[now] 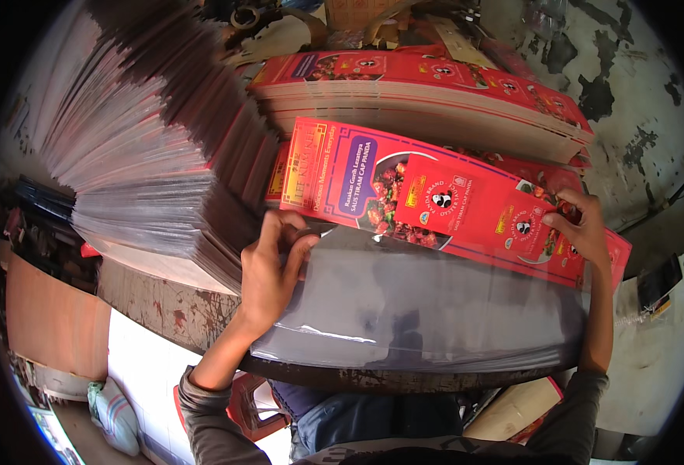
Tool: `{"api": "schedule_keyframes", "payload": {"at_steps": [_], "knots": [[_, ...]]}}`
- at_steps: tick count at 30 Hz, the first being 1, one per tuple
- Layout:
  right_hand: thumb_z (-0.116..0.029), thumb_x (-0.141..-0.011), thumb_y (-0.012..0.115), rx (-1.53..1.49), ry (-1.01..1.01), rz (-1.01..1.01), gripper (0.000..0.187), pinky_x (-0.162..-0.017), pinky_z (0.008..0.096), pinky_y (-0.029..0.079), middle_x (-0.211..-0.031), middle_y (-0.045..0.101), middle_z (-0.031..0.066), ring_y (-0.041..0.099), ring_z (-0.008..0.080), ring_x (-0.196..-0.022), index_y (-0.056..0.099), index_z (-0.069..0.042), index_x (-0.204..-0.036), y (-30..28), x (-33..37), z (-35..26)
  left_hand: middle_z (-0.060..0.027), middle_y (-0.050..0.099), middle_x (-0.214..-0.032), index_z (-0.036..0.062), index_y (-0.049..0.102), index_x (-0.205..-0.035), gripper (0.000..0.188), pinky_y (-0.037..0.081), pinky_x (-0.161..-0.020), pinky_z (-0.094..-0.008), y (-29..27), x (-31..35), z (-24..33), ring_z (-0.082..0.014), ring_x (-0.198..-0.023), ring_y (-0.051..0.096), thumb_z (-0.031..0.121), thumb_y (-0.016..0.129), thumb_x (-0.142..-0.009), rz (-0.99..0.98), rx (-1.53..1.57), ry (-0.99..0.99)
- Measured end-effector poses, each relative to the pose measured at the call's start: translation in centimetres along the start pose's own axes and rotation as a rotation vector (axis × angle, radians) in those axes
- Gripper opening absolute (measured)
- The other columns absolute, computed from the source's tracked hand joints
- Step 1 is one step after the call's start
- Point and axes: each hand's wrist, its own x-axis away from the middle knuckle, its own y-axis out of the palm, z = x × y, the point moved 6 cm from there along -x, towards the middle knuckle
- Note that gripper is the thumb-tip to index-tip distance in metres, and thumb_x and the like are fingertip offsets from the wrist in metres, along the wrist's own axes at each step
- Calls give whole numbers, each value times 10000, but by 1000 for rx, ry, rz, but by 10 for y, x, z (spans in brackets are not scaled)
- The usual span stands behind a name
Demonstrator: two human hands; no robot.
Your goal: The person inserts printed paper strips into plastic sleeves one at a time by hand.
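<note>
A long red printed cardboard strip (466,205) slants in front of me, with food pictures and a purple panel. My right hand (584,225) grips it near its right end, thumb on the printed face. Its lower edge lies over a stack of glossy clear plastic sleeves (427,310) at the table's near edge. My left hand (271,267) is closed at the stack's upper left corner, finger and thumb pinching the edge of a sleeve just below the strip's left end. Whether the strip is partly inside the sleeve, I cannot tell.
A tall leaning stack of plastic-covered sheets (156,163) rises at the left. Behind the strip stands a thick pile of matching red strips (435,97). The worn table edge (164,302) curves along the front. A red plastic stool (249,403) stands below.
</note>
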Motion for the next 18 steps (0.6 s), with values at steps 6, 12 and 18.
{"api": "schedule_keyframes", "payload": {"at_steps": [6,12,18], "knots": [[-149,-690,753,-39,91,-14,260,-512,252,322,-630,473,0,387,76,-578,589,4,-821,-14,7,25,-88,596,-648,13,263,-1214,463,433,-464,-228,-4,-2,-13,-115,-492,554,10,581,-878,51,411,-167],[-148,-702,740,-14,-32,-51,249,-488,244,290,-630,466,-17,360,67,-542,606,-4,-854,-7,3,8,-131,629,-716,5,264,-1221,441,508,-579,-249,-2,-4,-22,-186,-611,641,57,563,-901,43,569,-244],[-158,-698,751,30,-84,-3,271,-485,249,289,-620,445,-6,358,66,-551,607,-4,-867,-5,3,3,-149,649,-756,-20,305,-1212,404,525,-661,-279,-1,-6,-26,-216,-676,663,114,549,-919,31,642,-272]]}}
